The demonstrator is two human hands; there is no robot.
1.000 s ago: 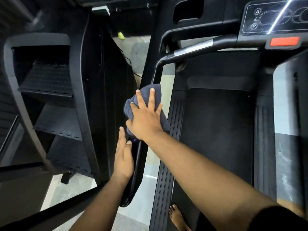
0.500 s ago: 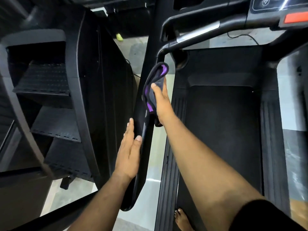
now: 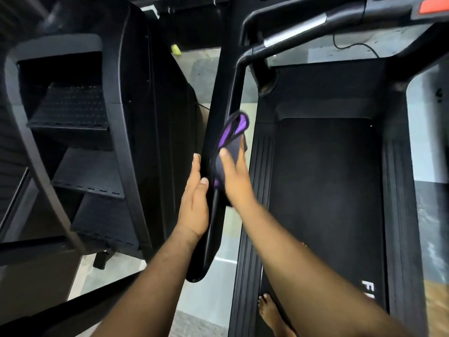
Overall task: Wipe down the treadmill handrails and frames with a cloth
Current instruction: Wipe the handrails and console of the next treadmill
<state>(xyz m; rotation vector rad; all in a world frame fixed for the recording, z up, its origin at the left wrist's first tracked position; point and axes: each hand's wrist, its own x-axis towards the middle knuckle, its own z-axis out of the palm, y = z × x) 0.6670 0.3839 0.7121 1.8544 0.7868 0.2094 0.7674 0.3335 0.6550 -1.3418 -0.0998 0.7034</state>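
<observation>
1. Since half a second ago, my right hand [image 3: 234,173] has slid the cloth [image 3: 228,142] down the handrail [image 3: 218,132], and my left hand [image 3: 195,205] now lies flat and open on the rail's outer face, gripping nothing.
2. Right fingers stay extended, pressing cloth against the rail's inner side.
3. Risk, I judge: the loose upper fold could slip free.
4. No containers in view.

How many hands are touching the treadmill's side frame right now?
2. The left hand lies flat against the side frame's outer face; the right hand presses the cloth on its inner face.
</observation>
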